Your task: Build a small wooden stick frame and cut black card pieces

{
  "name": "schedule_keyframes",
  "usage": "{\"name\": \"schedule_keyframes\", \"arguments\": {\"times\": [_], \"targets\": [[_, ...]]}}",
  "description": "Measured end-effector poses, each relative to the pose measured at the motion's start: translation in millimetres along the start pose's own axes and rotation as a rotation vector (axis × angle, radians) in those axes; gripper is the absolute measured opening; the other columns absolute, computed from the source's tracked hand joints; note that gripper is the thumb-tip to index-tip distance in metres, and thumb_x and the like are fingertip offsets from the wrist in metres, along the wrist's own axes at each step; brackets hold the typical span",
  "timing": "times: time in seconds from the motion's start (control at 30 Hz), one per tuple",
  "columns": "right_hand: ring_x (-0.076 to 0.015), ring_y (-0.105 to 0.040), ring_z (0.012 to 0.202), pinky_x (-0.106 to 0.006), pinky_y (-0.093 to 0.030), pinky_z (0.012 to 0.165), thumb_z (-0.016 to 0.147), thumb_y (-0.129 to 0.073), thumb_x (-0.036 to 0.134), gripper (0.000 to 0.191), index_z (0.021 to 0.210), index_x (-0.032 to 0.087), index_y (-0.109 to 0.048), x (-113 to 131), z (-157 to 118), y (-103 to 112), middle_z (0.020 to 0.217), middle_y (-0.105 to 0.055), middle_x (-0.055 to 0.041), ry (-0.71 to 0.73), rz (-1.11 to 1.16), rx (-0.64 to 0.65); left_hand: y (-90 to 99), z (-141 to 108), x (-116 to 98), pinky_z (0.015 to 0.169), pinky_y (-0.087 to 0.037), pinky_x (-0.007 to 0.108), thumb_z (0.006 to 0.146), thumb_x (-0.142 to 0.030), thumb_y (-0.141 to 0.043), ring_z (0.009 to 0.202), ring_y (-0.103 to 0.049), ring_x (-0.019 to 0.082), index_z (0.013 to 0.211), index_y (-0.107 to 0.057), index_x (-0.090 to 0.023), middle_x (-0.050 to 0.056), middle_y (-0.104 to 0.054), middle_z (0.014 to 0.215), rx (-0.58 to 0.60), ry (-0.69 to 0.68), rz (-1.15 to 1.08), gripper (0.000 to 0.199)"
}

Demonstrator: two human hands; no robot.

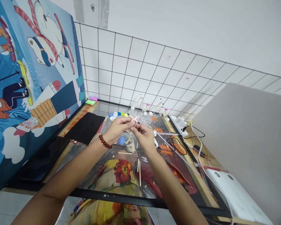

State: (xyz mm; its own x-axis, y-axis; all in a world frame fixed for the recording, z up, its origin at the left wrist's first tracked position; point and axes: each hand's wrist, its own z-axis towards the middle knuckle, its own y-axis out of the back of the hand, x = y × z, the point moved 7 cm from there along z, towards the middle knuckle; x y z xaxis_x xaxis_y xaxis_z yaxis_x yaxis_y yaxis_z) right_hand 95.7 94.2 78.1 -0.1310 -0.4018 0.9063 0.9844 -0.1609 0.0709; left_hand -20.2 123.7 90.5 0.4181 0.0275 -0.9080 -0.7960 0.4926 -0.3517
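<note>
Thin stick (133,118) held over a table (84,163)
It is pinched by both the left hand (118,128) and right hand (144,137), fingers closed.

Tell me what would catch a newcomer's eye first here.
Probably the big cartoon panel with a skiing bear, filling the left side. Next, the two hands meeting over the glossy tabletop, fingers on a small stick piece. Behind them, small stick models with white and pink blobs stand near the black wire grid.

head view | from above | forward and down | table (98,194) near, wall (189,25) beyond
</note>
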Motion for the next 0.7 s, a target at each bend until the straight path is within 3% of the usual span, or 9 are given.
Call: {"name": "schedule_keyframes", "arguments": {"times": [0.2,0.33,0.43,0.57,0.7], "targets": [[-0.0124,-0.054,0.065,-0.028,-0.044,0.069,0.072,-0.076,0.036,0.018,0.073,0.019,-0.07,-6.0,3.1,-2.4,0.069,-0.065,0.0019,-0.063,0.098,0.004,3.7,0.3,7.1,0.064,-0.041,0.024,0.067,-0.037,-0.082,0.07,-0.056,0.012,0.076,-0.075,-0.016,0.002,-0.066,0.079,-0.047,0.034,0.024,0.024],[-0.0113,-0.051,0.061,-0.025,-0.042,0.064,0.07,-0.077,0.037,0.021,0.068,0.02,-0.066,-10.4,-2.1,19.7,0.064,-0.061,0.003,-0.137,0.254,-0.152,18.8,3.2,-3.9,0.061,-0.042,0.023,0.065,-0.038,-0.082,0.063,-0.052,0.009,0.077,-0.074,-0.016,0.0,-0.062,0.072,-0.126,0.021,0.046,0.025],[-0.0122,-0.051,0.063,-0.025,-0.042,0.063,0.074,-0.075,0.038,0.021,0.07,0.02,-0.065,-11.6,-23.9,39.5,0.067,-0.06,0.0016,-0.176,0.216,-0.135,49.9,20.5,-29.2,0.06,-0.044,0.025,0.061,-0.037,-0.084,0.06,-0.053,0.01,0.074,-0.073,-0.017,0.0,-0.063,0.069,-0.216,-0.06,0.112,0.027],[-0.0148,-0.053,0.067,-0.027,-0.043,0.065,0.079,-0.072,0.038,0.02,0.073,0.02,-0.066,-17.5,-68.1,56.9,0.07,-0.061,-0.0004,-0.222,0.035,-0.003,108.2,60.7,-73.2,0.059,-0.043,0.023,0.061,-0.031,-0.083,0.063,-0.053,0.01,0.069,-0.07,-0.015,0.001,-0.062,0.067,-0.386,-0.286,0.344,0.022],[-0.0167,-0.056,0.068,-0.029,-0.045,0.067,0.085,-0.065,0.034,0.017,0.075,0.02,-0.065,-22.1,-95.3,62.3,0.072,-0.063,-0.0021,-0.136,-0.133,0.077,154.6,94.6,-91.2,0.063,-0.046,0.024,0.063,-0.023,-0.078,0.069,-0.057,0.012,0.075,-0.068,-0.014,0.002,-0.066,0.079,-0.541,-0.37,0.515,0.018]]}}
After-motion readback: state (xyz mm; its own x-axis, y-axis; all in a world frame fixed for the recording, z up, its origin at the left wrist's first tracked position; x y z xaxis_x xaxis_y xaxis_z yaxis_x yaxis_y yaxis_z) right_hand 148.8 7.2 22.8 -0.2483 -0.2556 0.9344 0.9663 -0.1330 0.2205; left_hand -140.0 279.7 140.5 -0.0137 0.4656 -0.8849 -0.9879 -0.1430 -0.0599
